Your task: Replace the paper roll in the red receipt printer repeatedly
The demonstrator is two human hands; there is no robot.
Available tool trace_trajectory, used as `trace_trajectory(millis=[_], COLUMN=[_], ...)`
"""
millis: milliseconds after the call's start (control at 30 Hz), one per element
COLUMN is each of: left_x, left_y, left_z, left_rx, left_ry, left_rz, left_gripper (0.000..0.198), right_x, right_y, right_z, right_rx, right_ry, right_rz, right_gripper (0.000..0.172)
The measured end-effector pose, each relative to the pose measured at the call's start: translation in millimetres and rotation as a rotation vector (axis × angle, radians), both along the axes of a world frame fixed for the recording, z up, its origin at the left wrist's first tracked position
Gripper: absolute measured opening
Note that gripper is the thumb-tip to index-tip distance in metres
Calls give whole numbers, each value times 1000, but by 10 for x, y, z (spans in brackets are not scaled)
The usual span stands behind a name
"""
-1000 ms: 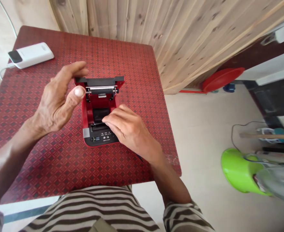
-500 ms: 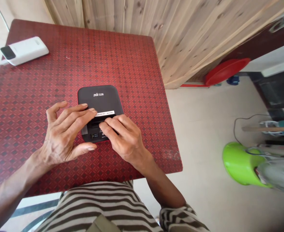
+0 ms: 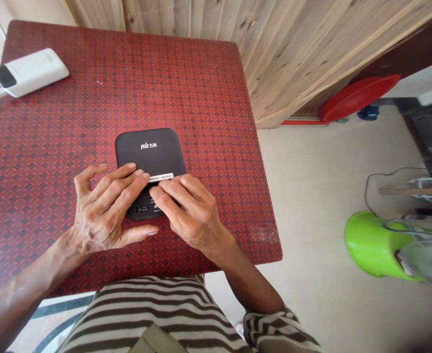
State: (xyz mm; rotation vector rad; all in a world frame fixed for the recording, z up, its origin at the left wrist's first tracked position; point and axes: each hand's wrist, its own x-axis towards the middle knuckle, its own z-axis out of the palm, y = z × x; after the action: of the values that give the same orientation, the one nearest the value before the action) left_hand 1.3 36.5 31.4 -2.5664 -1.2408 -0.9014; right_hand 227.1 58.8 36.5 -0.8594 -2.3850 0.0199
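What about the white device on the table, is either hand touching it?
No, the white device lies far left on the table, while the left hand and right hand are at the black device.

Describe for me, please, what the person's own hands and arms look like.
The left hand and right hand are bare, with no gloves, rings or watches showing. A sleeve with dark and pale stripes covers the top of the right arm; any left sleeve is out of view.
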Motion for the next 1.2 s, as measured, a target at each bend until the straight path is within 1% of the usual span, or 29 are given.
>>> trace_trajectory(millis=[100,167,200,233,300,367,400,433,500,567,600,667,733,833,900,1000,1200], left_x=[-6,-31,-48,-67,-109,-152,-172,-190,-219,-236,-240,-242,-234,-209,-189,-160,-131], left_y=[7,2,-8,-25,-80,-156,-197,-235,-298,-339,-352,-370,-380,-395,-408,-425,-426], left_z=[-16,-8,1,12,28,20,5,-18,-75,-136,-163,-207,-236,-252,-246,-219,-200], left_rx=[4,-29,-43,-44,-2,80,106,124,140,145,140,129,120,114,93,49,47], left_ry=[-23,-43,-58,-77,-118,-149,-148,-137,-96,-53,-40,-42,-62,-85,-82,-66,-82], left_rz=[2,-13,-25,-39,-51,-22,2,24,38,26,27,35,42,52,81,125,115], left_gripper=[83,80,78,76,73,72,71,70,63,52,48,45,49,57,58,53,58], right_x=[0,54,108,183,383,606,705,785,871,865,842,788,756,756,769,779,777], right_y=[-11,-9,2,22,102,230,304,379,509,592,616,636,638,631,627,623,621], right_z=[37,112,157,195,222,134,43,-74,-344,-590,-683,-795,-825,-809,-801,-811,-842], right_rx=[-13,-43,-67,-96,-155,-215,-256,-301,-409,-479,-493,-498,-496,-490,-481,-471,-427], right_ry=[21,88,138,193,298,370,384,377,317,279,269,267,284,318,319,308,334], right_rz=[19,32,17,-22,-168,-334,-390,-415,-391,-379,-382,-395,-403,-405,-406,-407,-383], right_gripper=[23,23,24,25,23,18,21,23,24,24,24,24,24,22,22,22,19])
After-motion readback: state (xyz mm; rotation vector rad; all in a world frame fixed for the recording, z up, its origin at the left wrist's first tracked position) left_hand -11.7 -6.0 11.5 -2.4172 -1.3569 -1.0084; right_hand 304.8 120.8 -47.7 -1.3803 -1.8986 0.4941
